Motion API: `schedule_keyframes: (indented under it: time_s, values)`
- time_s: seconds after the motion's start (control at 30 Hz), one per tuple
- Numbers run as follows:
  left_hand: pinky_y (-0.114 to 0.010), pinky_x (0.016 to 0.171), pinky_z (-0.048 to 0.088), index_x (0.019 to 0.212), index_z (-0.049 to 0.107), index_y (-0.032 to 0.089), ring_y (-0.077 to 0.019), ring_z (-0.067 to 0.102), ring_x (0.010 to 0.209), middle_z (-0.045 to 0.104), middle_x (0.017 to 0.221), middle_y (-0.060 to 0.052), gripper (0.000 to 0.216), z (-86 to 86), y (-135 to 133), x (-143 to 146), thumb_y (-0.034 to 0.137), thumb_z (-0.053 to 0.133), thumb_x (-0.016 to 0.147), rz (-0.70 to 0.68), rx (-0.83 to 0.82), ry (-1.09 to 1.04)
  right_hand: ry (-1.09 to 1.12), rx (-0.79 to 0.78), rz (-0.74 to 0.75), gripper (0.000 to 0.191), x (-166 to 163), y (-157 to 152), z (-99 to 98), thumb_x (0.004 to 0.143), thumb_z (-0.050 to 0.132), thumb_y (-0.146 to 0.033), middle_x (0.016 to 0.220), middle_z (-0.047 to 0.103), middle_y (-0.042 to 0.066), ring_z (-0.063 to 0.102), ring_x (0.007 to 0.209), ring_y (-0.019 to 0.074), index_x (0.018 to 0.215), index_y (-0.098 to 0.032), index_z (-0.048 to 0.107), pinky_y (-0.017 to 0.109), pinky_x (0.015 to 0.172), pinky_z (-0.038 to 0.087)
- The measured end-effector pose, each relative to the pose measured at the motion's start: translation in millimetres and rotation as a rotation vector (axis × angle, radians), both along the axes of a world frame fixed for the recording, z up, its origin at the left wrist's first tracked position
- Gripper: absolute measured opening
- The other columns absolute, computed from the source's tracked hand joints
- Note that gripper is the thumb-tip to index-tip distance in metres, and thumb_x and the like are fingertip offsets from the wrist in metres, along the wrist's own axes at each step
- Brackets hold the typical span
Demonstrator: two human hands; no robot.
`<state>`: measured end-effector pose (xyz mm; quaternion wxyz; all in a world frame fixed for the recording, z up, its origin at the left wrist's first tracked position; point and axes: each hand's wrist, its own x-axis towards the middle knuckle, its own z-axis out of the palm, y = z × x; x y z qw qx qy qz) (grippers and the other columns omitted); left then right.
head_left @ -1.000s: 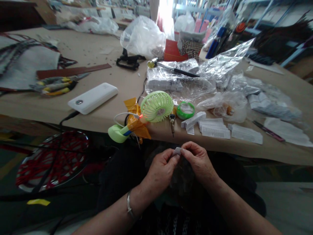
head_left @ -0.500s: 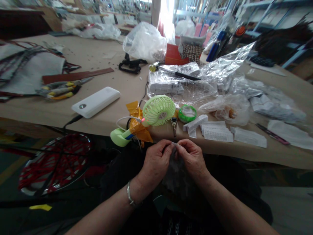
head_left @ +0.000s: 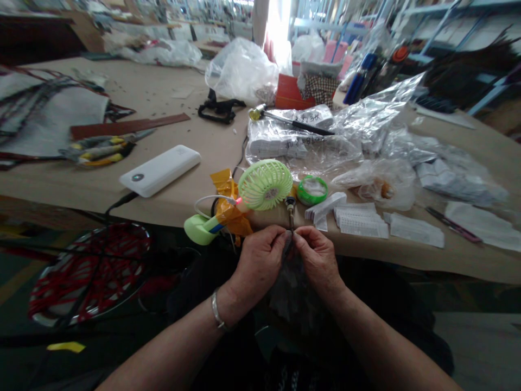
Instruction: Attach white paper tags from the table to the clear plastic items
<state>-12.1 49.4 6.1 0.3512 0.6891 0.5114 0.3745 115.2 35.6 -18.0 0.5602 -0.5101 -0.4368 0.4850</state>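
Both my left hand and my right hand are closed in a pinch, fingertips nearly meeting at the table's front edge. Between them is a small thin piece, mostly covered by the fingers; its kind cannot be made out. Right at the fingertips ends a slim metal-tipped tool, which points toward me from the table edge; whether the piece touches its tip is unclear. Under my hands, a greyish translucent sheet lies over my dark-clothed lap. A green round tub with whitish contents stands just beyond the tool.
A light-green fan is taped at the edge, left of the tool. Paper label strips and tweezers-like pink-handled tool lie right. A white power bank, a hammer and plastic bags lie farther off.
My hands have moved slightly up and forward, bringing the pinched piece to the metal tool's tip. Fan, tub and paper strips stay where they were.
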Motion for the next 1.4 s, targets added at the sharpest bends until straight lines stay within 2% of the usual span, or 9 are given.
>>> schedule_keyframes:
  time_s: [0.37, 0.57, 0.77, 0.97, 1.07, 1.17, 1.3, 1.4]
  values:
    - [-0.019, 0.058, 0.040, 0.072, 0.066, 0.017, -0.0105, 0.055, 0.059, 0.064, 0.066, 0.000, 0.024, -1.6, 7, 0, 0.026, 0.048, 0.086, 0.011, 0.039, 0.019, -0.006, 0.010, -0.035, 0.016, -1, 5, -1.2, 0.076, 0.062, -0.035, 0.056, 0.054, -0.006, 0.051, 0.048, 0.0089, 0.076, -0.019, 0.057, 0.022, 0.050, 0.044]
    - [-0.019, 0.057, 0.039, 0.072, 0.065, 0.017, -0.0102, 0.054, 0.058, 0.063, 0.064, 0.001, 0.023, -0.6, -1, 0, 0.024, 0.048, 0.086, -0.010, 0.045, -0.018, -0.028, 0.041, -0.004, 0.013, 1, -5, -0.3, 0.079, 0.060, -0.032, 0.057, 0.055, -0.005, 0.051, 0.052, 0.0091, 0.077, -0.019, 0.058, 0.022, 0.052, 0.041]
    - [-0.018, 0.058, 0.041, 0.070, 0.066, 0.018, -0.0100, 0.055, 0.058, 0.063, 0.064, 0.001, 0.021, -1.3, -11, -1, 0.023, 0.050, 0.084, -0.003, -0.002, -0.075, -0.060, 0.059, 0.019, 0.013, 3, -13, -1.7, 0.081, 0.059, -0.032, 0.057, 0.055, -0.005, 0.050, 0.053, 0.0094, 0.079, -0.019, 0.058, 0.022, 0.054, 0.042]
    - [-0.019, 0.059, 0.042, 0.072, 0.065, 0.018, -0.0107, 0.056, 0.060, 0.063, 0.065, 0.001, 0.021, -5.3, -16, 0, 0.026, 0.050, 0.084, -0.009, -0.162, -0.146, -0.122, 0.035, 0.050, 0.013, 5, -22, -3.8, 0.082, 0.057, -0.031, 0.059, 0.055, -0.004, 0.052, 0.055, 0.0095, 0.077, -0.019, 0.059, 0.022, 0.056, 0.043]
    - [-0.020, 0.060, 0.042, 0.073, 0.066, 0.018, -0.0119, 0.056, 0.062, 0.064, 0.066, 0.001, 0.019, -10.7, -21, -1, 0.025, 0.051, 0.083, 0.004, -0.217, -0.153, -0.265, 0.091, 0.076, 0.010, 14, -32, 2.7, 0.085, 0.054, -0.028, 0.062, 0.058, -0.003, 0.055, 0.057, 0.0106, 0.086, -0.020, 0.060, 0.023, 0.058, 0.045]
    - [-0.021, 0.060, 0.041, 0.069, 0.065, 0.018, -0.0131, 0.056, 0.063, 0.063, 0.064, 0.001, 0.020, -23.2, -25, -1, 0.024, 0.051, 0.081, 0.009, -0.258, -0.140, -0.505, 0.297, 0.061, 0.014, 30, -34, 17.9, 0.086, 0.051, -0.020, 0.072, 0.063, -0.001, 0.060, 0.064, 0.0127, 0.097, -0.023, 0.060, 0.025, 0.062, 0.047]
    - [-0.024, 0.063, 0.043, 0.070, 0.068, 0.018, -0.0162, 0.060, 0.066, 0.067, 0.066, -0.001, 0.019, -49.1, -26, 1, 0.025, 0.053, 0.080, 0.027, -0.317, -0.098, -0.892, 0.633, -0.013, 0.022, 51, -7, 47.5, 0.084, 0.051, -0.014, 0.094, 0.063, 0.005, 0.059, 0.092, 0.0190, 0.101, -0.023, 0.061, 0.033, 0.083, 0.047]
    - [-0.027, 0.067, 0.046, 0.074, 0.070, 0.018, -0.0194, 0.064, 0.071, 0.071, 0.072, -0.004, 0.021, -66.8, -24, 1, 0.027, 0.052, 0.081, -0.007, -0.320, -0.056, -1.212, 0.676, -0.070, 0.027, 57, 24, 63.2, 0.084, 0.053, -0.021, 0.113, 0.059, 0.010, 0.045, 0.116, 0.0271, 0.110, -0.020, 0.060, 0.045, 0.100, 0.036]
